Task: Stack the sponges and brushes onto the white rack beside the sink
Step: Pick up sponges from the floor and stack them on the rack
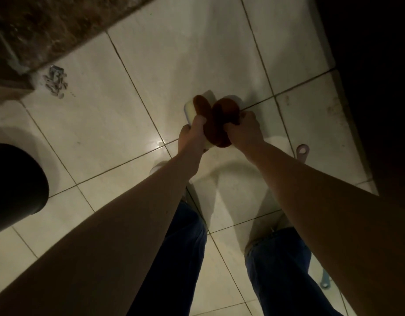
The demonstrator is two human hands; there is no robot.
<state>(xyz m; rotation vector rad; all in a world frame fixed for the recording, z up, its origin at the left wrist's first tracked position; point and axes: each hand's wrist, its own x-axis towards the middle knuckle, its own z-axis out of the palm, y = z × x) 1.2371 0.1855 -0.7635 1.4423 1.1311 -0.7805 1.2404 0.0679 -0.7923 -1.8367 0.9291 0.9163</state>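
Pale glossy floor tiles [94,137] lay under me, and nearest were my legs in blue jeans [174,258], set apart. Past them both bare forearms reached down and forward to one bundle held out over the tiles. My left hand [192,133] had its fingers curled round the near edge of a pale yellow rectangular foam sponge [191,109]. My right hand [245,128] was clamped on a dark brown rounded scouring pad [227,109] pressed against the sponge's right side. The bundle sat between the two hands and just ahead of them, its long axis running away from me, so neither hand was nearer; each had its own side. Just right of my right forearm a pinkish handle with a hole in its end [302,152] lay on the tiles, possibly a brush. Farther left stood a black round bin [17,183], and beyond it a scatter of small grey scraps [55,80] at the foot of a brown speckled stone wall [48,23]. The white rack was not in view, so I judged the next move meant lifting and turning before any stacking.
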